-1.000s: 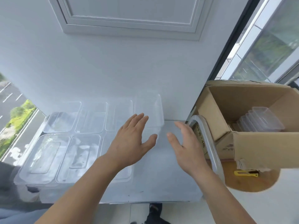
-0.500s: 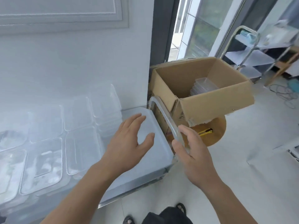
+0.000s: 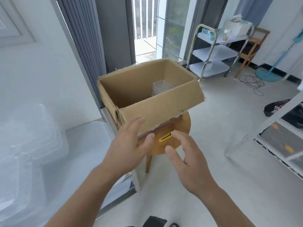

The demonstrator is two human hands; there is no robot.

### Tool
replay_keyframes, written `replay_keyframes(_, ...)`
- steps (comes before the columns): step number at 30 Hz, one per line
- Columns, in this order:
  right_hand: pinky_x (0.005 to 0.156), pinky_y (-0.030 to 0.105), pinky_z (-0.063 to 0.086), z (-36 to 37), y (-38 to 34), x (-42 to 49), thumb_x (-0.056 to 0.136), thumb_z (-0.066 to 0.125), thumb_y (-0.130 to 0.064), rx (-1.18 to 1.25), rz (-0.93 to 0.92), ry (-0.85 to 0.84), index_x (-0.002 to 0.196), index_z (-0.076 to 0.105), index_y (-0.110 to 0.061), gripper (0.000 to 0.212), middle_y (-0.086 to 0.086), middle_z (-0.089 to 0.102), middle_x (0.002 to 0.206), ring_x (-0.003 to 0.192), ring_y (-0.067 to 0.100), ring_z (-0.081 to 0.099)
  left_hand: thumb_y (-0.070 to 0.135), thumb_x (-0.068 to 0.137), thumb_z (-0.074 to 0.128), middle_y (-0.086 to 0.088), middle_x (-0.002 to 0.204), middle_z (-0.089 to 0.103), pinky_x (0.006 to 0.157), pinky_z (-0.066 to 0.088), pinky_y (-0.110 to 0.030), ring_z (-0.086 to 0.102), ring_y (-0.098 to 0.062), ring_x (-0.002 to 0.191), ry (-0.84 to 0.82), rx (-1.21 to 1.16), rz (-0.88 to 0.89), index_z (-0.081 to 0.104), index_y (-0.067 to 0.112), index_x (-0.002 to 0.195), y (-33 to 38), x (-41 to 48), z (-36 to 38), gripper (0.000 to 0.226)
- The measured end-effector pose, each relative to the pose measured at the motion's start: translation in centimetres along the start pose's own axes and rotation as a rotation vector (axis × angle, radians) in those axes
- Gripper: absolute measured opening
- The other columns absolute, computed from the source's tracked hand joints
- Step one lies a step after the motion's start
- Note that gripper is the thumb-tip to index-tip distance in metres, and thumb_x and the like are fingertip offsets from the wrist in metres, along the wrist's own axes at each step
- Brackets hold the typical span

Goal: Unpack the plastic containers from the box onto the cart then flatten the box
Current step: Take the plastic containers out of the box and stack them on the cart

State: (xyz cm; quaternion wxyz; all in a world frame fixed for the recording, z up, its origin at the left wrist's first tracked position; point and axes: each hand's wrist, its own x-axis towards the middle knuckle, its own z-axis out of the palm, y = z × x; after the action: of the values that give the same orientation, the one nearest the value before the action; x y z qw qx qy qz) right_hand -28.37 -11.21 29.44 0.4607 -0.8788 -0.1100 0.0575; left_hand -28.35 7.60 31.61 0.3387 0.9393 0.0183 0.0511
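An open cardboard box (image 3: 164,105) stands on a round wooden stool (image 3: 178,133). Inside it, at the back right, lies a stack of clear plastic containers (image 3: 162,86). My left hand (image 3: 129,148) hovers in front of the box's near wall with fingers spread, holding nothing. My right hand (image 3: 185,159) is beside it, lower right, fingers loosely spread and empty, over the stool. Several clear containers (image 3: 27,138) lie blurred on the white cart (image 3: 85,145) at the left.
A yellow utility knife (image 3: 165,138) lies on the stool under the box's edge. A metal shelf trolley (image 3: 213,53) stands at the back right, cables and a fan base beyond it. A white frame (image 3: 268,126) is at the right. Grey floor lies between.
The view has swung right from the cart to the box. Both hands have moved away from the containers on the cart and now hover in front of the box.
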Motion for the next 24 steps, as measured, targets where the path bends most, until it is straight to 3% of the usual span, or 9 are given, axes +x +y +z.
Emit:
replay_keyframes(5,0.096,0.0,0.027,-4.0,3.1,2.5,0.098,0.049,-0.044,0.015,-0.026,0.02,0.139,0.043,-0.037,0.042,-0.024,0.041,0.144,0.133,-0.008,0.035,0.046,0.097,0.052,0.013,0.153,0.037,0.106,0.026,-0.018,0.035,-0.006,0.138,0.01,0.005,-0.03,0.039,0.028,0.149,2.8,2.6,2.6,0.057)
replay_keyframes(8,0.106,0.014,0.034,-4.8,4.0,4.8,0.096,0.046,-0.051,0.03,-0.051,0.019,0.138,0.045,-0.036,0.045,-0.022,0.044,0.142,0.132,-0.006,0.037,0.044,0.096,0.053,0.013,0.153,0.038,0.104,0.026,-0.016,0.036,-0.005,0.137,0.026,-0.001,-0.061,0.041,0.026,0.148,3.2,4.2,3.2,0.056)
replay_keyframes(12,0.109,0.029,0.04,-4.9,4.1,9.1,0.091,0.042,-0.055,0.014,-0.093,0.008,0.137,0.049,-0.031,0.053,-0.021,0.046,0.139,0.131,-0.003,0.039,0.047,0.094,0.053,0.012,0.153,0.039,0.11,0.039,-0.034,0.046,-0.014,0.133,0.048,-0.008,-0.102,0.041,0.027,0.148,2.6,7.4,3.3,0.058)
replay_keyframes(14,0.108,0.026,0.039,-5.1,4.1,11.8,0.092,0.044,-0.055,-0.007,-0.109,0.001,0.135,0.048,-0.032,0.049,-0.023,0.045,0.138,0.129,-0.005,0.039,0.046,0.095,0.054,0.012,0.153,0.039,0.111,0.038,-0.035,0.048,-0.018,0.132,0.066,-0.018,-0.11,0.041,0.027,0.148,2.1,9.6,3.4,0.058)
replay_keyframes(18,0.108,0.021,0.035,-5.4,3.8,17.7,0.097,0.05,-0.046,-0.066,-0.114,0.0,0.138,0.047,-0.031,0.044,-0.025,0.042,0.137,0.13,-0.007,0.037,0.049,0.096,0.052,0.009,0.154,0.038,0.113,0.022,-0.019,0.03,-0.004,0.143,0.09,-0.058,-0.085,0.042,0.022,0.147,0.6,15.3,4.1,0.059)
replay_keyframes(21,0.107,0.021,0.036,-5.6,3.4,22.5,0.092,0.048,-0.049,-0.093,-0.112,0.032,0.136,0.05,-0.03,0.048,-0.03,0.042,0.131,0.127,-0.009,0.038,0.049,0.096,0.05,0.008,0.156,0.037,0.118,0.026,-0.027,0.029,-0.006,0.144,0.087,-0.087,-0.085,0.041,0.021,0.148,-0.6,20.1,4.1,0.06)
replay_keyframes(24,0.105,0.016,0.032,-5.5,2.9,26.6,0.097,0.055,-0.039,-0.117,-0.094,0.021,0.134,0.05,-0.032,0.038,-0.028,0.044,0.128,0.122,-0.011,0.038,0.041,0.096,0.054,0.007,0.156,0.037,0.118,0.027,-0.029,0.029,-0.006,0.144,0.09,-0.13,-0.1,0.041,0.019,0.148,-1.7,24.0,3.6,0.058)
